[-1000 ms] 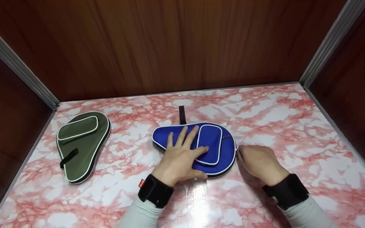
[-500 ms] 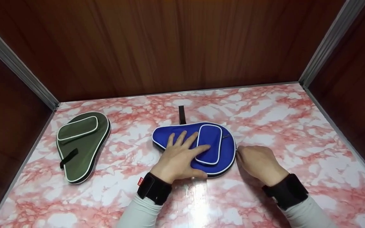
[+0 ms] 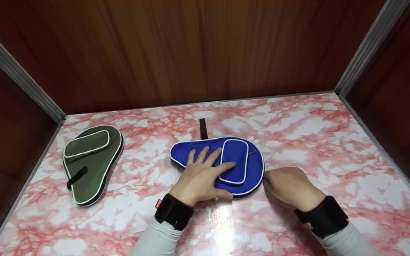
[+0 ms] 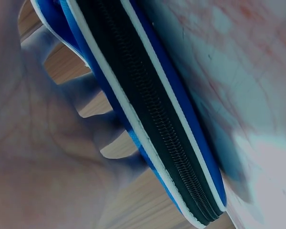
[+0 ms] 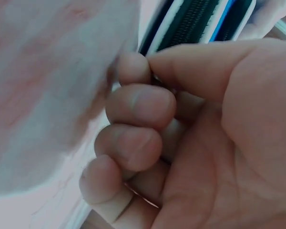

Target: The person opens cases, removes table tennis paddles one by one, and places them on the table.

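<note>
A blue paddle-shaped bat case (image 3: 255, 174) with white piping lies flat, its narrow end to the left and a raised pocket on top. My left hand (image 3: 201, 181) rests on it with fingers spread, the thumb by the near edge. In the left wrist view the case's black zipper (image 4: 157, 114) runs along the side, its teeth meshed. My right hand (image 3: 292, 186) is at the rounded right edge, thumb and forefinger pinched together at the zipper. In the right wrist view the curled fingers (image 5: 140, 105) hide the zipper pull between them.
A green bat case (image 3: 94, 163) with a pocket and a black strap lies on the left of the red-and-white marbled table (image 3: 148, 220). Another black strap (image 3: 203, 128) sticks out behind the blue case. Brown wood-grain panels (image 3: 198, 53) enclose the back and sides.
My right hand has slid slightly toward me along the rounded edge of the blue case. My left hand's fingers shifted a little nearer to me early on, then stayed on the case.
</note>
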`<state>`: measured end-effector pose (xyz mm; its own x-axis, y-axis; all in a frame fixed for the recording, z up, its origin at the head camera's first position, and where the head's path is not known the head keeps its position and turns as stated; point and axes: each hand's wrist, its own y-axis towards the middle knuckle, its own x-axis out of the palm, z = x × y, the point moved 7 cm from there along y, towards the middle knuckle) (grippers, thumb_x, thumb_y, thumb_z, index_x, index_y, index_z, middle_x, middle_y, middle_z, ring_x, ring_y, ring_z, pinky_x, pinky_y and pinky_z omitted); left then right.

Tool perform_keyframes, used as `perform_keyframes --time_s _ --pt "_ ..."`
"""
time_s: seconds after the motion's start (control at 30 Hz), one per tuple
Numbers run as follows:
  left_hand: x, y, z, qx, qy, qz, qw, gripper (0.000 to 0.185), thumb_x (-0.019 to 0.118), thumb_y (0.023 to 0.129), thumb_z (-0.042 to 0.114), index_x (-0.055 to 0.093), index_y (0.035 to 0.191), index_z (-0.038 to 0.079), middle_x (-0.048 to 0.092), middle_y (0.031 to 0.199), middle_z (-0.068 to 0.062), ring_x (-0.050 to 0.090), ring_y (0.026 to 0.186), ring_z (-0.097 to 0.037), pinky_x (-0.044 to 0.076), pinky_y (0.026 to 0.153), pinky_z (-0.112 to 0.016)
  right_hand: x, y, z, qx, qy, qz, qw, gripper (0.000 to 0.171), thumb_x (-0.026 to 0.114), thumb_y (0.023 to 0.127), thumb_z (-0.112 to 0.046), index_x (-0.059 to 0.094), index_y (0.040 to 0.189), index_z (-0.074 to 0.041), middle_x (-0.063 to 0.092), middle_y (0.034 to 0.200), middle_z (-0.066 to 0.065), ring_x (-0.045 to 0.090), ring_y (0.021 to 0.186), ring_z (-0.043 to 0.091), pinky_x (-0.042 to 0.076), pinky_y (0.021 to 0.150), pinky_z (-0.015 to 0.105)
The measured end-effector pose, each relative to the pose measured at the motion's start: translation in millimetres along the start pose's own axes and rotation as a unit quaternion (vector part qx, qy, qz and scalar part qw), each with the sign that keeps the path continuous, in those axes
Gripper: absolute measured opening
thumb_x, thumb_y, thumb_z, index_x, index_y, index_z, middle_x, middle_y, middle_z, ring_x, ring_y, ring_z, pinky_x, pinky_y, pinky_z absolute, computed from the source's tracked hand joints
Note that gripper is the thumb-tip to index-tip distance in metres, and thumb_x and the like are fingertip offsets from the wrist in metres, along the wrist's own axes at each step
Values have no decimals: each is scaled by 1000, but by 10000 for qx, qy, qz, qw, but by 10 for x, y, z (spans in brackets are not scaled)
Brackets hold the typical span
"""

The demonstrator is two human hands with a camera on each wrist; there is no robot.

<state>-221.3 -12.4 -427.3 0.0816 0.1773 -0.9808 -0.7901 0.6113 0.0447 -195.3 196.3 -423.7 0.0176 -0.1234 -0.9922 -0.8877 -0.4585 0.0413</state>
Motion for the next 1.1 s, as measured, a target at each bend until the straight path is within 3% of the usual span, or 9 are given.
perform_keyframes --time_s 0.17,0.43,0.7,0.83,0.93,1.1 --pt "-4 -2 -5 -28 43 6 10000 95 85 79 76 56 163 42 36 177 -15 27 162 -52 17 125 -77 10 -10 -78 -83 -96 -207 9997 31 69 101 -15 57 73 -21 57 63 -1 67 64 26 55 59 52" --pt "-4 -10 -15 -99 103 -35 9999 95 85 79 76 56 163 42 37 176 -16 28 161 -53 18 124 -78 14 -42 -238 -266 -344 -36 9990 32 75 99 -18 57 72 -18 60 62 1 65 60 29 54 58 52" --pt "-11 -32 -11 -238 139 167 9995 94 85 79 76 58 161 40 40 174 -17 33 159 -53 22 122 -80 45 -50 -360 -403 -105 -88 9991 33 78 98 -16 57 73 -19 57 61 -2 67 62 25 55 57 51" --pt "-28 -30 -12 -270 74 118 9995 94 83 83 75 54 165 39 41 173 -19 34 157 -55 25 120 -80 25 -25 -335 -213 -93 74 9997 30 71 103 -16 57 77 -19 55 60 -4 67 61 25 55 56 51" --pt "-69 -30 -58 -252 -121 5 9996 97 85 87 67 46 170 37 43 173 -17 39 156 -50 29 121 -73 16 4 -279 12 -237 112 9997 32 66 105 -17 55 75 -19 54 58 -3 63 57 24 54 54 51" --pt "-154 -41 -173 -243 -635 179 9975 97 91 88 47 44 171 26 50 169 -6 52 140 -34 32 121 -62 13 87 -84 559 -449 73 9974 33 66 96 -11 55 66 -18 56 60 3 61 56 27 53 52 52"
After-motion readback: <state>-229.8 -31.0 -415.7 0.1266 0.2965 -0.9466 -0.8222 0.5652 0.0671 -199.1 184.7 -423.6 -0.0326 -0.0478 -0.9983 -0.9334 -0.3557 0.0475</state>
